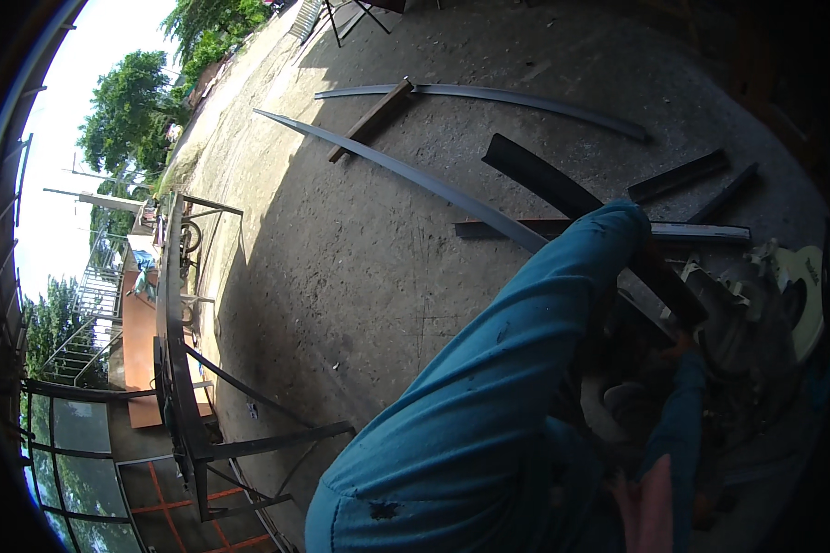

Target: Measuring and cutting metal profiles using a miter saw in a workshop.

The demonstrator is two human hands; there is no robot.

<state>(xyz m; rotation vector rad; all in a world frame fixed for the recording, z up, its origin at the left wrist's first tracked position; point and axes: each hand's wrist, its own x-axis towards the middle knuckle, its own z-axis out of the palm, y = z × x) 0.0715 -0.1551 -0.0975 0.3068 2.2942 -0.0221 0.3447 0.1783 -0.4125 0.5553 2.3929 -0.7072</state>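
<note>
A large blue sleeve (pixel 489 369), my left arm, crosses from the lower edge toward the right. The left hand is hidden beyond the sleeve. In shadow at the right, my right hand (pixel 682 347) seems to have its fingers closed beside the lower end of a dark metal bar (pixel 539 175). What it holds does not show clearly. That bar passes behind the sleeve toward a power saw with a pale green guard (pixel 807 300). A long grey metal strip (pixel 397 170) runs to the sleeve from the upper left. Pink cloth (pixel 655 502) hangs near the right forearm.
Another grey strip (pixel 535 100) lies across a wooden bar (pixel 373 120) on the concrete floor (pixel 378 267). Short dark bars (pixel 678 175) lie near the saw, with a pale-edged length (pixel 701 232) below them. A metal trestle frame (pixel 180 396) stands at the left.
</note>
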